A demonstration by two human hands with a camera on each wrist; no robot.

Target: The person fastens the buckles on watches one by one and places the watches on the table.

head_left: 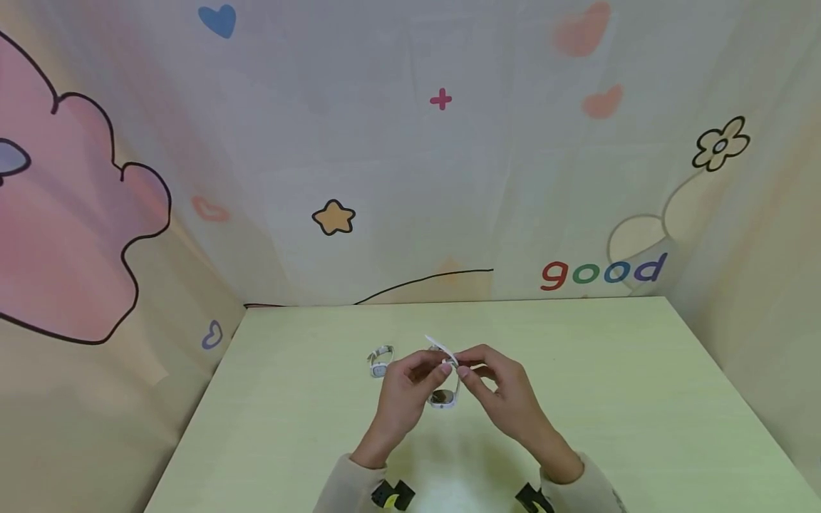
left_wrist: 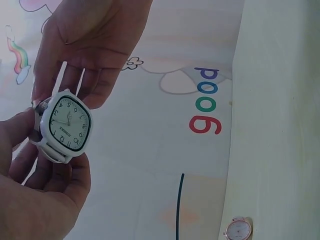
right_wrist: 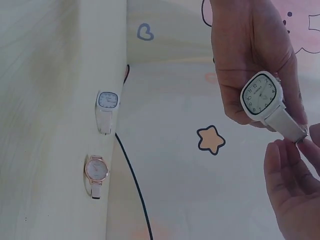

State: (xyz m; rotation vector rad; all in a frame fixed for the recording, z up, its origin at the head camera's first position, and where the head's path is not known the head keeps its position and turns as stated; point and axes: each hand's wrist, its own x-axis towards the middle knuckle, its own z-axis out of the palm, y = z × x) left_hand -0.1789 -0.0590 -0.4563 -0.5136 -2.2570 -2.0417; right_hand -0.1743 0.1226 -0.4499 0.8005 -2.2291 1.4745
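A white wristwatch (head_left: 442, 399) with a rounded-square case hangs below my fingertips in the head view. Its dial (left_wrist: 70, 124) faces the left wrist camera. My left hand (head_left: 405, 392) pinches the band near the buckle with thumb and forefinger. On the other side, my right hand (head_left: 503, 392) pinches the white strap (right_wrist: 286, 124) between thumb and fingers. The two hands meet at the strap ends, and one strap end sticks up above them. Fingers hide part of the buckle.
A second white square watch (right_wrist: 108, 101) stands on the pale table (head_left: 308, 413), left of my hands in the head view. A round watch with a rose-gold rim (right_wrist: 96, 170) is also on the table. A printed curtain (head_left: 398, 142) rises behind the table.
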